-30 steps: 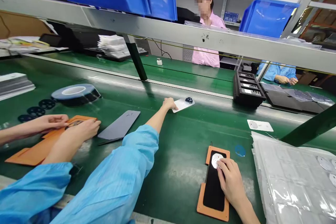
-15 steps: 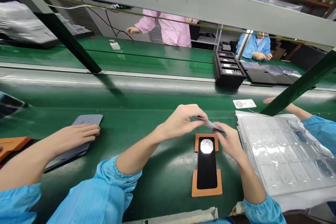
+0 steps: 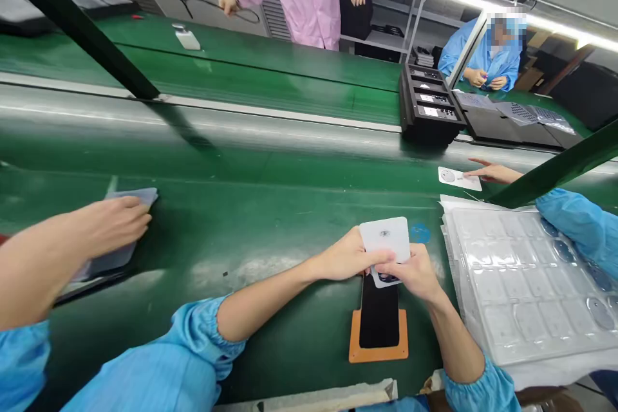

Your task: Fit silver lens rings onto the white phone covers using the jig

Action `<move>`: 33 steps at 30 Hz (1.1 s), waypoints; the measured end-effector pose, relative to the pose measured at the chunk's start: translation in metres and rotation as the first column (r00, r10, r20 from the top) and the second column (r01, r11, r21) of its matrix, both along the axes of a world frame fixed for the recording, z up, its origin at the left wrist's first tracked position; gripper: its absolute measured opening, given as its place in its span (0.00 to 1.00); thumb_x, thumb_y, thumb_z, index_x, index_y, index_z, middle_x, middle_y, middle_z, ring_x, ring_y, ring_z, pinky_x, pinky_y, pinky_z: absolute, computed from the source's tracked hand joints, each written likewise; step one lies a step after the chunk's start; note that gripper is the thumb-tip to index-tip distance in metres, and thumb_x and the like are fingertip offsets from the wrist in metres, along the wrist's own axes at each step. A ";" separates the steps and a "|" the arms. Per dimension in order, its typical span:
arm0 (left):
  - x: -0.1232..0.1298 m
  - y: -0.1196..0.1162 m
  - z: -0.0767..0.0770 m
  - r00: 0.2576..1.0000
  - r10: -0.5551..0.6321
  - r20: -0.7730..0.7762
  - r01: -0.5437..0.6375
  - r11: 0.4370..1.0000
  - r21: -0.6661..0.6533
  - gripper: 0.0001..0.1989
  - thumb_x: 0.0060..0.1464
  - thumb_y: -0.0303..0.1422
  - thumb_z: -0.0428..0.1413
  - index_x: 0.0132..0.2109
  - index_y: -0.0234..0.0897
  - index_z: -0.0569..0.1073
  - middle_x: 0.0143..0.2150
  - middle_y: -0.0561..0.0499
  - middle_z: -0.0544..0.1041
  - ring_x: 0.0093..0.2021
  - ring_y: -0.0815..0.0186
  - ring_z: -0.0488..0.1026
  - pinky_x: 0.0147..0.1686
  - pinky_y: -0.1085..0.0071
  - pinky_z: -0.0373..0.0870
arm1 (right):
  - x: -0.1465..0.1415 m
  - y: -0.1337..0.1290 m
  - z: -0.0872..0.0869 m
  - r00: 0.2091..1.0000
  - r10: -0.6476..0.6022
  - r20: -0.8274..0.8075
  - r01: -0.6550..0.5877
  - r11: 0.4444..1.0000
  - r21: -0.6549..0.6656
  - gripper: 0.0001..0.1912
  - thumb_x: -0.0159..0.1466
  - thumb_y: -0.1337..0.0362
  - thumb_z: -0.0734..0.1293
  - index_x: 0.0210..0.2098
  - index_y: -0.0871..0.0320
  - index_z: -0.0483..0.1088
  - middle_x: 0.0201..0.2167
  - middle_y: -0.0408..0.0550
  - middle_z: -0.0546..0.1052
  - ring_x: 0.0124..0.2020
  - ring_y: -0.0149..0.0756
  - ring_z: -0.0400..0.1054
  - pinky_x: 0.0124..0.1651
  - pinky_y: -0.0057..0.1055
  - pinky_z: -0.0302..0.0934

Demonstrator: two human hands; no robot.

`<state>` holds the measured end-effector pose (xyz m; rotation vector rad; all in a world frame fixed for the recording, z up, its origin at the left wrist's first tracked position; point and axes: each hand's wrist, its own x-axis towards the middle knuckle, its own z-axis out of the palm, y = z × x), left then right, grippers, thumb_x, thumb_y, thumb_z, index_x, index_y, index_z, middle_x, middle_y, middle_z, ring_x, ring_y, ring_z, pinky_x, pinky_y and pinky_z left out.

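My left hand [image 3: 345,256] and my right hand [image 3: 419,271] are pinched together on a white card [image 3: 386,238] with rounded corners and a small dark print. Its lower end, partly behind my fingers, shows a dark round patch. The card is tilted toward me above an orange holder [image 3: 379,354]. In that holder lies a black phone-shaped panel [image 3: 380,315], its upper part hidden by my hands and the card. Just right of the card shows a blue see-through disc [image 3: 420,232]; whether it touches my hand or the green belt, I cannot tell.
At right, a clear blister tray [image 3: 521,296] rests on white sheets. A co-worker's hand [image 3: 497,172] touches another white card [image 3: 447,176]. Far left, another person's hand [image 3: 113,222] is on grey sheets [image 3: 113,261]. Black trays [image 3: 429,109] stand behind, beside a slanted green post [image 3: 570,161].
My hands have come lower and closer together, turning the card from edge-on to face me. At right, the co-worker's hand has reached the other card. The left person's hand has shifted left.
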<state>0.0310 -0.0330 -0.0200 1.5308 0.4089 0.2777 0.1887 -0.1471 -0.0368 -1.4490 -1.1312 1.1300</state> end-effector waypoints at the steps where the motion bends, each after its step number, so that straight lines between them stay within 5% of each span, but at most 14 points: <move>1: 0.001 0.001 -0.001 1.000 0.024 -0.005 -0.024 1.000 -0.019 0.17 0.58 0.42 0.60 0.41 0.30 0.78 0.30 0.49 0.79 0.23 0.70 0.71 0.23 0.76 0.69 | 0.000 0.000 0.001 0.995 -0.054 0.090 0.053 0.999 0.009 0.19 0.58 0.49 0.75 0.24 0.59 0.75 0.23 0.45 0.76 0.27 0.37 0.72 0.32 0.33 0.69; 3: 0.003 0.002 -0.003 0.982 0.189 -0.006 -0.189 0.981 -0.028 0.17 0.58 0.43 0.60 0.38 0.30 0.79 0.30 0.48 0.80 0.25 0.67 0.74 0.26 0.73 0.73 | 0.002 0.001 0.004 0.887 -0.320 0.333 0.266 0.944 0.197 0.17 0.59 0.51 0.75 0.27 0.58 0.74 0.25 0.45 0.76 0.32 0.40 0.73 0.38 0.36 0.71; 4: 0.005 0.001 -0.004 0.951 0.308 0.000 -0.308 0.951 -0.012 0.17 0.58 0.44 0.60 0.36 0.31 0.79 0.30 0.47 0.80 0.28 0.65 0.77 0.30 0.72 0.76 | 0.003 0.001 0.005 0.770 -0.485 0.416 0.353 0.866 0.355 0.14 0.61 0.53 0.74 0.32 0.58 0.75 0.29 0.47 0.77 0.37 0.41 0.74 0.43 0.39 0.72; 6: 0.007 -0.002 -0.006 0.867 0.498 0.030 -0.499 0.866 0.029 0.18 0.59 0.44 0.59 0.34 0.32 0.80 0.34 0.45 0.83 0.37 0.60 0.81 0.42 0.69 0.78 | 0.003 0.001 0.005 0.563 -0.687 0.460 0.367 0.706 0.605 0.10 0.64 0.58 0.72 0.41 0.57 0.74 0.38 0.50 0.79 0.44 0.43 0.74 0.49 0.42 0.71; 7: 0.008 -0.006 -0.007 0.843 0.536 0.049 -0.538 0.842 0.045 0.18 0.60 0.44 0.58 0.35 0.33 0.81 0.37 0.45 0.84 0.42 0.59 0.81 0.47 0.68 0.78 | 0.001 0.002 0.004 0.524 -0.713 0.466 0.325 0.674 0.663 0.09 0.66 0.60 0.70 0.44 0.56 0.73 0.40 0.52 0.79 0.45 0.42 0.74 0.49 0.42 0.72; 11: 0.008 -0.025 -0.018 0.891 0.437 0.126 -0.448 0.891 0.074 0.21 0.65 0.44 0.52 0.44 0.33 0.83 0.41 0.46 0.85 0.45 0.58 0.81 0.49 0.67 0.77 | -0.007 0.005 -0.004 0.551 -0.658 0.513 0.187 0.697 0.693 0.05 0.68 0.66 0.68 0.44 0.56 0.73 0.42 0.53 0.80 0.47 0.41 0.76 0.49 0.40 0.74; 20: 0.007 -0.033 -0.031 0.917 0.333 0.220 -0.379 0.900 0.216 0.23 0.70 0.44 0.49 0.60 0.37 0.78 0.43 0.48 0.84 0.39 0.61 0.81 0.45 0.66 0.79 | -0.005 0.006 -0.010 0.607 -0.651 0.455 0.251 0.701 0.668 0.07 0.69 0.68 0.66 0.40 0.56 0.77 0.40 0.51 0.82 0.44 0.39 0.79 0.47 0.38 0.76; 27: 0.007 -0.033 -0.035 0.911 0.297 0.285 -0.379 0.875 0.301 0.22 0.71 0.42 0.50 0.63 0.37 0.75 0.59 0.45 0.79 0.57 0.57 0.79 0.59 0.62 0.76 | -0.004 0.005 -0.011 0.643 -0.632 0.433 0.259 0.711 0.653 0.07 0.68 0.69 0.66 0.39 0.56 0.77 0.39 0.51 0.82 0.42 0.37 0.78 0.43 0.35 0.76; 33: 0.008 -0.037 -0.043 0.901 0.225 0.370 -0.376 0.832 0.409 0.22 0.71 0.37 0.51 0.68 0.39 0.69 0.63 0.44 0.76 0.62 0.58 0.75 0.63 0.62 0.73 | -0.005 0.005 -0.011 0.641 -0.627 0.443 0.273 0.726 0.632 0.07 0.68 0.69 0.65 0.38 0.55 0.75 0.37 0.49 0.81 0.39 0.35 0.77 0.42 0.33 0.74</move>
